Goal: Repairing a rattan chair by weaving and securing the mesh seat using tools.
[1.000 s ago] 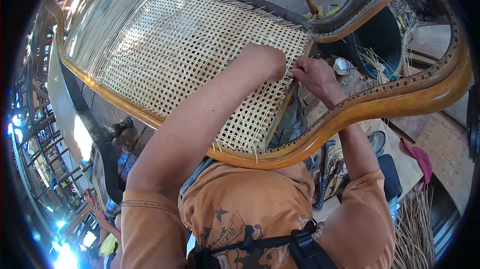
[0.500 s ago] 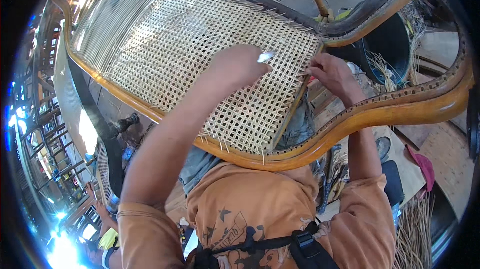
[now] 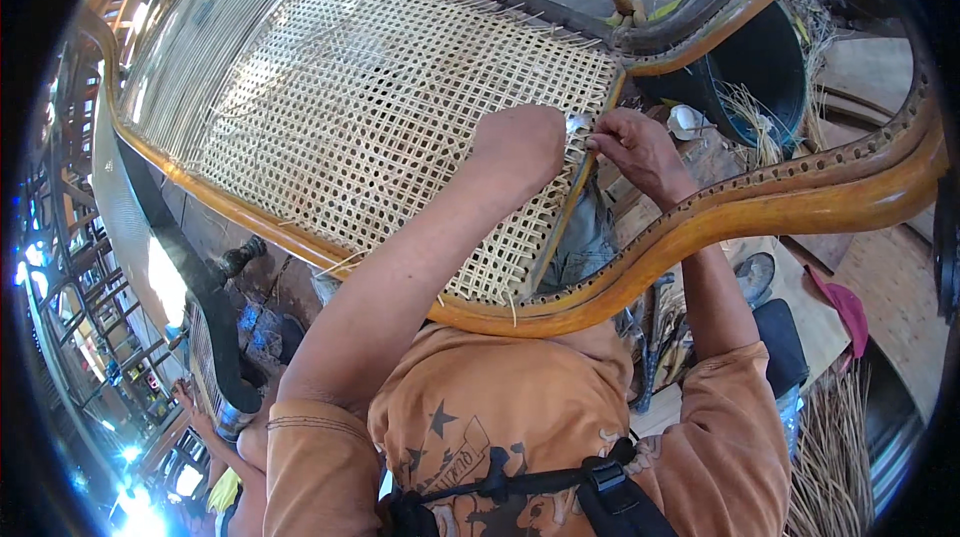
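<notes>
A woven cane panel [image 3: 350, 117] spans a curved wooden chair frame [image 3: 560, 322] in front of me. My left hand [image 3: 522, 145] is closed over the panel's right part, a small shiny metal tool [image 3: 577, 124] showing beyond its fingers; the tool's handle is hidden in the fist. At the panel's right edge, close to the tool, my right hand [image 3: 642, 154] is closed with thumb and fingertips pinched together. Whatever lies in that pinch is too small to make out. Loose cane ends stick out along the panel's edges.
A row of holes lines the frame's bare right curve. Beyond it stands a dark bucket [image 3: 765, 77] with cane strands. Bundled strands [image 3: 830, 447] and a dark red cap [image 3: 843, 312] lie at right. Another caned piece [image 3: 135, 207] stands at left, near another person's arm [image 3: 215, 437].
My left hand has moved right with the shiny tool, from over the weave to the panel's right edge, beside my right hand. The view has shifted slightly.
</notes>
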Motion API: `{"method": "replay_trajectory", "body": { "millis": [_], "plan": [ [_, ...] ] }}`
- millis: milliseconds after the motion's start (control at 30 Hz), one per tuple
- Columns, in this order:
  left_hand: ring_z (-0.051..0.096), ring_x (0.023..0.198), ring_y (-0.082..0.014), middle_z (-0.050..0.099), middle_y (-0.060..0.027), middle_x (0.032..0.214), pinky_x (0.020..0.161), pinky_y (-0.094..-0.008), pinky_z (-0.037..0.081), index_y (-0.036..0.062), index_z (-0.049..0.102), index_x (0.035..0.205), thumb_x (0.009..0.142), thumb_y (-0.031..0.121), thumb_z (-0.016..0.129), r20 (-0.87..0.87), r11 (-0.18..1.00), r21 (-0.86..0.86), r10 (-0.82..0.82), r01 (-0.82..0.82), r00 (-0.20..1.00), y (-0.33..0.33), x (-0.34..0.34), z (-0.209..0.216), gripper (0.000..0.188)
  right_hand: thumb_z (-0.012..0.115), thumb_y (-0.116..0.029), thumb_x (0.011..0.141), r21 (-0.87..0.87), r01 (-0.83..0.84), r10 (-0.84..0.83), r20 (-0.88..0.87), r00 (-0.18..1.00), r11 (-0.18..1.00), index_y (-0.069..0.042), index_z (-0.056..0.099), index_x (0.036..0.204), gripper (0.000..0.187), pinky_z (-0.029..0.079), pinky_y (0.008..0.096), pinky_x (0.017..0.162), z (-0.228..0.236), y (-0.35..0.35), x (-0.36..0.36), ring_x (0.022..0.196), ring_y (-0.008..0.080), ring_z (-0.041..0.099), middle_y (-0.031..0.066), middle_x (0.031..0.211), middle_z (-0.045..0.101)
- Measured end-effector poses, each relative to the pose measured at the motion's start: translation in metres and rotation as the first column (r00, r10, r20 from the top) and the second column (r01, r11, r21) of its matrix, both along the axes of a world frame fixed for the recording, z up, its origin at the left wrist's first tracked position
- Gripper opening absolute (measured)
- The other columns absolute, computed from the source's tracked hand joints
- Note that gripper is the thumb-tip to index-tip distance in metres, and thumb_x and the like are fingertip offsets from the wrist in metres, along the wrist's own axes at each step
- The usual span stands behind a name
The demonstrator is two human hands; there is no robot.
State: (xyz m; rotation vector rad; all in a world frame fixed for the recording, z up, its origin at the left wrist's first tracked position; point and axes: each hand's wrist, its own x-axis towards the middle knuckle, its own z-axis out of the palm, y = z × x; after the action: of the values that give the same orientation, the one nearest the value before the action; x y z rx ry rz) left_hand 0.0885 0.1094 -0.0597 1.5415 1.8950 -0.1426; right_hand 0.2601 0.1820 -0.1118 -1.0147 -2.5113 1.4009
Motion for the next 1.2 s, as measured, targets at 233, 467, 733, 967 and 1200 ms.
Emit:
{"method": "replay_trajectory", "body": {
  "millis": [233, 467, 733, 967, 1200],
  "plan": [
    [0.061, 0.073, -0.0352, 0.061, -0.0182, 0.076, 0.069, -0.0452, 0.047, 0.0001, 0.059, 0.082, 0.078, 0.019, 0.051, -0.017, 0.994, -0.091, -0.066, 0.065, 0.998, -0.027, -0.051, 0.056, 0.021, 0.059, -0.018, 0.088, -0.489, -0.003, -0.117, -0.216, 0.969, 0.872, -0.001, 0.064, 0.094, 0.018, 0.045, 0.0261, 0.073, 0.020, 0.026, -0.018, 0.079, 0.0101, 0.055, 0.0010, 0.084, 0.062],
    [0.062, 0.079, -0.0356, 0.062, -0.0211, 0.078, 0.072, -0.0449, 0.048, -0.0019, 0.059, 0.083, 0.079, 0.022, 0.048, 0.102, 0.999, -0.027, 0.036, -0.033, 0.994, -0.006, -0.050, 0.080, 0.026, 0.062, -0.022, 0.087, -0.584, -0.247, 0.067, -0.312, 0.948, 0.774, -0.002, 0.067, 0.089, 0.020, 0.044, 0.0235, 0.062, 0.029, 0.022, -0.034, 0.069, 0.0071, 0.053, -0.0018, 0.074, 0.060],
    [0.065, 0.088, -0.0292, 0.067, -0.0132, 0.094, 0.072, -0.0416, 0.051, 0.0076, 0.067, 0.096, 0.081, 0.020, 0.053, -0.103, 0.901, -0.382, -0.260, 0.203, 0.960, 0.012, -0.035, 0.036, 0.023, 0.062, -0.017, 0.084, -0.254, -0.169, 0.217, 0.172, 0.961, 0.952, 0.000, 0.061, 0.076, 0.019, 0.040, 0.0250, 0.052, 0.034, 0.020, -0.036, 0.057, 0.0059, 0.045, -0.0031, 0.061, 0.051],
    [0.066, 0.090, -0.0263, 0.068, -0.0107, 0.099, 0.074, -0.0390, 0.051, 0.0087, 0.068, 0.098, 0.079, 0.015, 0.055, -0.176, 0.898, -0.350, -0.342, 0.266, 0.923, 0.032, -0.021, 0.051, 0.024, 0.062, -0.018, 0.081, -0.232, -0.146, 0.182, 0.140, 0.973, 0.962, 0.000, 0.059, 0.073, 0.020, 0.036, 0.0274, 0.051, 0.032, 0.023, -0.032, 0.056, 0.0069, 0.040, -0.0006, 0.057, 0.046],
    [0.065, 0.093, -0.0240, 0.067, -0.0084, 0.103, 0.078, -0.0398, 0.051, 0.0088, 0.068, 0.103, 0.076, 0.013, 0.059, -0.136, 0.855, -0.395, -0.417, 0.337, 0.899, 0.048, -0.011, 0.045, 0.028, 0.060, -0.015, 0.078, -0.244, -0.201, 0.260, 0.244, 0.934, 0.949, 0.002, 0.063, 0.081, 0.018, 0.040, 0.0278, 0.055, 0.034, 0.027, -0.039, 0.057, 0.0089, 0.046, 0.0041, 0.059, 0.053]
  ]
}}
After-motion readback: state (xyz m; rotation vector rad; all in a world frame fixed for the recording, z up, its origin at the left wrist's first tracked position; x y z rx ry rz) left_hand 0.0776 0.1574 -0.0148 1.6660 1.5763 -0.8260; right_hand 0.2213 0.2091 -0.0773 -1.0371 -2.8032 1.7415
